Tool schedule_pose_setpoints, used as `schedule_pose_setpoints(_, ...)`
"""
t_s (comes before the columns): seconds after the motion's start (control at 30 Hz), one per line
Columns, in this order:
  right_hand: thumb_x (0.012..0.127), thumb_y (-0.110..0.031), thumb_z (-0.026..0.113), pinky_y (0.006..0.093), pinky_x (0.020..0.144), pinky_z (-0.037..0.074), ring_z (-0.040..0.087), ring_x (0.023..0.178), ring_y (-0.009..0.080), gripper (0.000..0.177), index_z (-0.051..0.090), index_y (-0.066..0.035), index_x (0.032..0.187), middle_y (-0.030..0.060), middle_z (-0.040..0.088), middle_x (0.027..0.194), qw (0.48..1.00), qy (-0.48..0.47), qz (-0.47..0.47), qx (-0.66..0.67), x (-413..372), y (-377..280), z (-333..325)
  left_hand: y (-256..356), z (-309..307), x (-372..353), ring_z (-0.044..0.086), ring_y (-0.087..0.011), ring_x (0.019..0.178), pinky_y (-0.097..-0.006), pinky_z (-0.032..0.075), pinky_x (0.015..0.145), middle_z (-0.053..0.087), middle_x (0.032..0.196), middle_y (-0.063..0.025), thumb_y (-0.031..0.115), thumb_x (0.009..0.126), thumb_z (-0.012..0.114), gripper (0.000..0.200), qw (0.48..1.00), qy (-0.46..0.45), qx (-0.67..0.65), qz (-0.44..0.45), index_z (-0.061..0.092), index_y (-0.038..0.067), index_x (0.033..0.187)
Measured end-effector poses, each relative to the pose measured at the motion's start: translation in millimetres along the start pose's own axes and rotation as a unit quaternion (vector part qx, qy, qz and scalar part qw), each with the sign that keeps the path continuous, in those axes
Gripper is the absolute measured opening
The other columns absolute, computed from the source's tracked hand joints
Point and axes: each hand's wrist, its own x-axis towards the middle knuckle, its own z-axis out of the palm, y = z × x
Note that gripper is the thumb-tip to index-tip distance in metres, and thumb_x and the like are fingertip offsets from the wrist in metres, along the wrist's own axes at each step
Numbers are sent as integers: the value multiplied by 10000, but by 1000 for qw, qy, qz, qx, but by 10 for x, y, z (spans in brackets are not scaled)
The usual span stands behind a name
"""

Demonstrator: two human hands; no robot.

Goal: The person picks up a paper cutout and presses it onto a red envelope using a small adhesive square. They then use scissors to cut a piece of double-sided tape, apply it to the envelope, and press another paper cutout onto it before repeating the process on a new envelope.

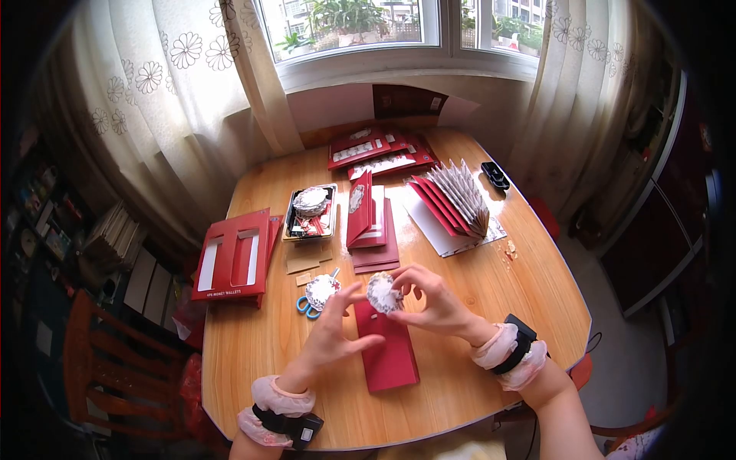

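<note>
Between thumb and fingers, my right hand (433, 305) holds a round white-and-silver ornament (381, 293) over the upper end of a red envelope (389, 356). My left hand (333, 333) is beside it with thumb and fingers apart; its index fingertip comes near the ornament's left edge, and nothing shows in its grasp. The red envelope lies flat on the wooden table, partly under both hands. Just left of my left hand's fingers, a second round ornament (320, 291) rests over blue-handled scissors (309, 307).
A black tray (310, 234) holds more round ornaments. Red folders (370, 215) stand behind the envelope, with stacked red packs (383, 151) farther back. Fanned patterned cards (458, 199) are at right, near a black object (496, 175). A red cardboard box (230, 257) lies left.
</note>
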Motion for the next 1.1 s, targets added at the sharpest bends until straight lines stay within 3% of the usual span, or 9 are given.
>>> schedule_pose_setpoints(0.03, 755, -149, 857, 288, 729, 512, 620, 878, 156, 392, 614, -51, 1046, 102, 641, 1137, 999, 16, 33, 10, 2, 8, -34, 16, -19, -2, 596, -266, 1170, -397, 466, 1021, 671, 1213, -96, 260, 752, 889, 907, 986, -20, 145, 77, 374, 55, 1470)
schedule_pose_setpoints(0.17, 752, -153, 861, 261, 685, 492, 612, 854, 118, 424, 625, -51, 1091, 73, 644, 1100, 996, 45, 68, 25, 28, -3, -81, 78, -34, 7, 543, -314, 1247, -424, 405, 1094, 641, 1303, -102, 376, 735, 883, 963, 970, -116, 206, 61, 367, 67, 1488)
schedule_pose_setpoints(0.33, 769, -171, 854, 261, 668, 496, 618, 865, 131, 453, 623, -44, 1137, 60, 620, 1060, 997, -17, 79, 18, 38, -62, -194, 37, 44, -11, 537, -329, 1251, -431, 426, 1084, 597, 1344, -134, 365, 716, 900, 1008, 975, -102, 192, 44, 346, 48, 1495)
schedule_pose_setpoints(0.4, 778, -181, 847, 273, 682, 505, 617, 897, 154, 465, 614, -40, 1155, 66, 592, 1060, 987, -157, 27, 25, 19, -13, -225, 16, 75, -13, 538, -333, 1252, -433, 426, 1087, 589, 1352, -153, 361, 719, 897, 1017, 980, -91, 175, 36, 331, 53, 1505)
schedule_pose_setpoints(0.43, 781, -205, 835, 362, 819, 523, 616, 936, 248, 485, 586, -30, 1158, 120, 556, 1058, 981, -186, 47, 27, 2, -36, -209, -27, 93, -15, 533, -340, 1255, -436, 425, 1089, 575, 1358, -163, 354, 712, 903, 1036, 981, -86, 168, 40, 320, 45, 1510)
schedule_pose_setpoints(0.6, 785, -234, 812, 412, 873, 522, 614, 1012, 347, 529, 553, -26, 1198, 164, 552, 1102, 975, -212, 57, -25, -47, -114, -84, -78, 135, -26, 533, -336, 1251, -435, 442, 1064, 570, 1350, -147, 302, 684, 930, 1091, 984, -75, 157, 46, 293, 34, 1527)
schedule_pose_setpoints(0.8, 766, -221, 820, 424, 888, 516, 592, 1050, 372, 507, 571, -16, 1158, 174, 550, 1113, 976, -194, 33, -93, -71, -137, -80, -88, 97, -48, 547, -304, 1207, -392, 503, 989, 546, 1376, -150, 230, 710, 907, 991, 986, -82, 140, 31, 340, 44, 1501)
schedule_pose_setpoints(0.87, 772, -220, 818, 422, 905, 507, 589, 1068, 360, 481, 591, -10, 1140, 168, 558, 1105, 974, -201, 33, -96, -66, -160, -100, -67, 89, -47, 552, -294, 1181, -371, 524, 954, 525, 1388, -152, 200, 723, 891, 860, 985, -90, 145, 23, 420, 44, 1426)
schedule_pose_setpoints(1.1, 776, -247, 835, 392, 930, 498, 591, 1074, 323, 505, 616, -14, 1167, 148, 581, 1127, 971, -201, 4, -125, -85, -117, -67, -46, 61, -21, 535, -309, 1213, -399, 492, 1013, 515, 1397, -160, 181, 740, 872, 703, 986, -106, 130, 23, 489, 41, 1313)
